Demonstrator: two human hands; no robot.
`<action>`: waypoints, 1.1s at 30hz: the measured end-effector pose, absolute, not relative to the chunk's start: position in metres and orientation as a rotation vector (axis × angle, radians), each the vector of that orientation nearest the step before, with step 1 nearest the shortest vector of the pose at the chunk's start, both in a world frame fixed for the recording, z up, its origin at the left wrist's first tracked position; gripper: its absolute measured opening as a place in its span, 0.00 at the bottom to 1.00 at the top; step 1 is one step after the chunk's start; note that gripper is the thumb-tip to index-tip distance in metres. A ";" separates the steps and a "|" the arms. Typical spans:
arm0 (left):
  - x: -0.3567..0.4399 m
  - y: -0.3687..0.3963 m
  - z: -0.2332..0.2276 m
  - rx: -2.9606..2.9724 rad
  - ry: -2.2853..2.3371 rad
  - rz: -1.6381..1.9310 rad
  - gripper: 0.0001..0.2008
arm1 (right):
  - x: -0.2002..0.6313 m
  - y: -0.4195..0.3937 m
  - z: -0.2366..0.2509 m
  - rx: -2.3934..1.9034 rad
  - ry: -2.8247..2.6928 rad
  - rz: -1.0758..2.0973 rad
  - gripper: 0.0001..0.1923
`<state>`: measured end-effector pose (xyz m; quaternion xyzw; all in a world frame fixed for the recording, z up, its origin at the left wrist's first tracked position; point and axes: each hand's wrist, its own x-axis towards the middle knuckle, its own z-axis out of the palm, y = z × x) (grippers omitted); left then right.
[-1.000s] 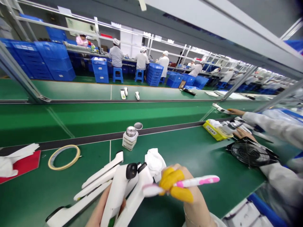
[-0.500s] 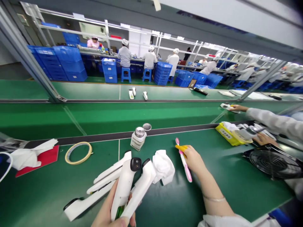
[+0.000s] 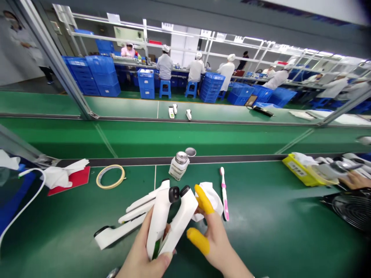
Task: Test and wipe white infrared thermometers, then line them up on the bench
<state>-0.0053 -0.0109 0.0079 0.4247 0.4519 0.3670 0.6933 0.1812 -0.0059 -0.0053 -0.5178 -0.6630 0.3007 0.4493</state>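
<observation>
My left hand [image 3: 142,256] grips two white handheld devices [image 3: 171,220] with black tips, held upright side by side. My right hand [image 3: 216,243], with yellow finger cots on thumb and forefinger, has its fingers apart and reaches at the right device and the white cloth [image 3: 213,199] behind it. A pink and white toothbrush [image 3: 223,193] lies on the green table just right of the cloth. More white device shells [image 3: 124,224] lie flat to the left of the held pair.
A small white bottle [image 3: 178,166] with a metal cap stands beyond the devices. A tape ring [image 3: 110,176] and a red pad [image 3: 72,178] with white cloth lie at left. A co-worker's hand [image 3: 355,179], yellow tray [image 3: 298,166] and black fan [image 3: 352,206] are at right.
My right hand set the toothbrush down on the table, let go, and came back to the held devices. The view shifted to the left.
</observation>
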 end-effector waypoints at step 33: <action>-0.013 0.000 0.006 0.865 0.892 0.854 0.29 | 0.122 0.001 -0.015 -0.857 -0.726 1.615 0.11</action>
